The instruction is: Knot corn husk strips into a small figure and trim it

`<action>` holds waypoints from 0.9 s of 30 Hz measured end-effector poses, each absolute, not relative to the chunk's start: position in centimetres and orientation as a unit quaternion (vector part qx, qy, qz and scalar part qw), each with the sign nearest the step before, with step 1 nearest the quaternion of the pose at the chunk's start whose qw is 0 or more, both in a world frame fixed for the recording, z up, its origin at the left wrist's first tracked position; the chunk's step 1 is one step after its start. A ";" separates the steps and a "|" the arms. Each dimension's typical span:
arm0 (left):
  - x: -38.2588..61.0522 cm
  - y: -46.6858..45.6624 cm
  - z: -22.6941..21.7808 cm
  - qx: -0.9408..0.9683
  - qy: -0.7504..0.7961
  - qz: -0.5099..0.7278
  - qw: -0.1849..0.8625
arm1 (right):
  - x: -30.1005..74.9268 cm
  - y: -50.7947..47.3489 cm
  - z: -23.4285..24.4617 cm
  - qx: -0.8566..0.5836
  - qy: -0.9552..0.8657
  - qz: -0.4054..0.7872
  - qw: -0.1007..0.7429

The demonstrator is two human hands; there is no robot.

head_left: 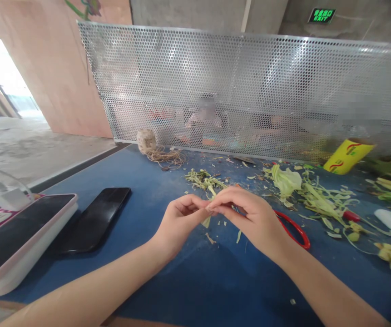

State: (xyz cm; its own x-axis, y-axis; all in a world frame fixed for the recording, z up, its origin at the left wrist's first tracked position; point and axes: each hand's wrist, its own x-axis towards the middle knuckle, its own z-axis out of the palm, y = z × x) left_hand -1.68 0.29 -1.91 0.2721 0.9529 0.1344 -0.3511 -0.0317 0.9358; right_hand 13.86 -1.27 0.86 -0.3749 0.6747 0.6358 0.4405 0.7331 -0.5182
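Observation:
Over the blue table, my left hand (pixel 181 218) and my right hand (pixel 246 215) meet at the fingertips, both closed in a pinch. A pale green plant stem (pixel 211 190) with a leafy, frayed top (pixel 200 178) runs down to the pinched fingers. Below them, a pale green end (pixel 206 222) shows. The fingers cover the middle of the stem, so the exact grip is hidden. Beside my right wrist lies a red looped handle (pixel 296 229), the rest of that tool being hidden behind the hand.
Left on the table (pixel 195 286) are a black phone (pixel 96 218) and a pink-edged device (pixel 28 236) with a cable. Twine (pixel 166 157) lies by a pale roll (pixel 146 141). Plant scraps (pixel 321 195) and a yellow packet (pixel 348 156) are right. A perforated metal screen (pixel 198 68) stands behind; a person sits beyond.

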 end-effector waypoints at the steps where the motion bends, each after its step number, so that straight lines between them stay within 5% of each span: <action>1: -1.7 0.3 -1.9 0.486 0.302 0.523 0.631 | 13.9 -1.3 0.8 -0.344 -0.817 0.130 0.443; 8: -1.6 0.3 -1.7 0.429 0.268 0.539 0.674 | 14.1 -1.3 0.3 -0.323 -0.845 0.052 0.423; 22: -1.5 0.1 -1.5 0.451 0.259 0.530 0.670 | 13.2 -2.0 0.3 -0.328 -0.767 0.034 0.551; 27: -1.6 0.1 -1.9 0.476 0.284 0.536 0.636 | 13.1 -2.4 -0.5 -0.314 -0.807 -0.072 0.495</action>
State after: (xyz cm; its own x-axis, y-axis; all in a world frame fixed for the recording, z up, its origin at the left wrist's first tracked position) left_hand -1.60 0.09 -1.89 0.2632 0.9532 0.1490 -0.4120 -0.0286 0.9107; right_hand 13.10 -2.37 -0.49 -0.3114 0.4361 0.8443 0.5780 0.7921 -0.1960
